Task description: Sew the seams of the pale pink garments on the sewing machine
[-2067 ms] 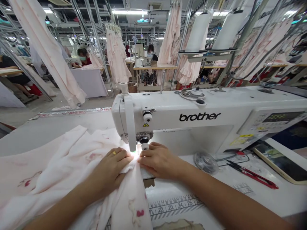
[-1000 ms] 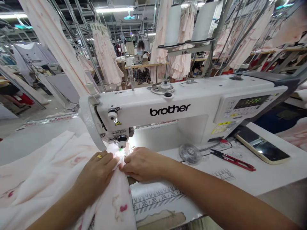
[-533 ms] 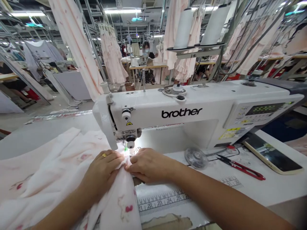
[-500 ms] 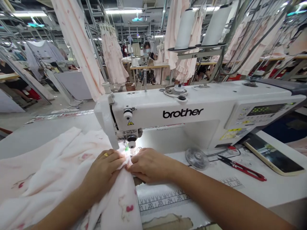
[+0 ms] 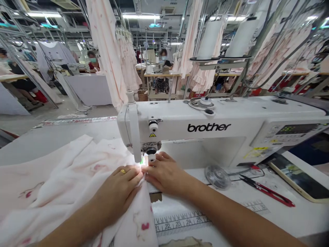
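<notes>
Fingers (image 5: 133, 174) of the left hand (image 5: 117, 193) and right hand (image 5: 164, 176) lay half-curled on a fold of thin floral cloth (image 5: 69, 181) (soft, light, apt to slip, so best held near the fold), pressing it, though any pinch could not be told, at 6 o'clock from the needle (image 5: 141, 160) of the sewing machine (image 5: 205, 137).

My left hand (image 5: 118, 192), a plain gold ring (image 5: 123, 171) on one finger, my right hand (image 5: 164, 176) bare, my left forearm (image 5: 74, 226) and right forearm (image 5: 231, 219) bare too
</notes>
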`<state>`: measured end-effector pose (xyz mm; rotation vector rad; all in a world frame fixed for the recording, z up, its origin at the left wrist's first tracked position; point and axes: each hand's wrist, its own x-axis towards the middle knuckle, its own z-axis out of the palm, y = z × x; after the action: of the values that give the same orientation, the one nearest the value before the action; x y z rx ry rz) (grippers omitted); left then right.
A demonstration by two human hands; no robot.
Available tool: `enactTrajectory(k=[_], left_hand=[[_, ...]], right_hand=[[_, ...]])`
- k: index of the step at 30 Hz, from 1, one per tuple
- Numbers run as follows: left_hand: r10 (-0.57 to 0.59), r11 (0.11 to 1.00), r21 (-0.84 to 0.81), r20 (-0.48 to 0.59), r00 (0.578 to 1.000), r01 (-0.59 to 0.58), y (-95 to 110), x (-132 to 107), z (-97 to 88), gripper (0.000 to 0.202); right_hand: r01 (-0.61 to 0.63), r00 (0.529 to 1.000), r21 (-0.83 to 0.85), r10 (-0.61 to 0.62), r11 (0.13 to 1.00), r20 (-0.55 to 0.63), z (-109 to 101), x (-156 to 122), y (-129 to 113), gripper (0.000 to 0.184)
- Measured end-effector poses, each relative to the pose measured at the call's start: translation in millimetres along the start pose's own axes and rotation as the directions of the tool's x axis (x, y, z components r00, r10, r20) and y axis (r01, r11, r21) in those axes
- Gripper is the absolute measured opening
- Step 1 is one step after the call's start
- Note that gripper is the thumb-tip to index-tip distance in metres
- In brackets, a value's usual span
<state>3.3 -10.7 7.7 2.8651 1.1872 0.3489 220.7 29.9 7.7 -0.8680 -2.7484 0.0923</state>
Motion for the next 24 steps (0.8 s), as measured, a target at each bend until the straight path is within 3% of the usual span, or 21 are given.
enactTrajectory(k=[5,12,17,20,23,24], left_hand=[[-0.030,0.999,0.012,-0.030,0.999,0.030,-9,12,-2.7,0.027],[-0.053,0.999,-0.007,-0.034,0.998,0.053,-11,15,-3.2,0.027],[-0.057,0.998,-0.001,0.042,0.997,0.057,-14,6,-7.7,0.030],[-0.076,0.992,0.102,0.017,0.997,0.074,-7,-18,-15.7,0.045],[-0.134,0.974,0.170,-0.108,0.985,0.151,8,-53,-17.4,0.059],[-0.155,0.970,0.168,-0.138,0.978,0.178,13,-64,-14.6,0.062]], right_hand=[[-0.086,0.996,0.000,0.086,0.996,0.006,-1,0,1,0.020],[-0.077,0.996,0.011,0.078,0.997,-0.047,3,3,8,0.023],[-0.153,0.988,0.029,0.154,0.988,-0.030,-15,2,0,0.019],[-0.186,0.980,0.086,0.191,0.979,-0.057,-31,-25,-25,0.022],[-0.156,0.930,0.353,0.257,0.923,-0.261,-23,-84,-63,0.023],[-0.149,0.881,0.372,0.294,0.916,-0.370,-13,-109,-76,0.022]])
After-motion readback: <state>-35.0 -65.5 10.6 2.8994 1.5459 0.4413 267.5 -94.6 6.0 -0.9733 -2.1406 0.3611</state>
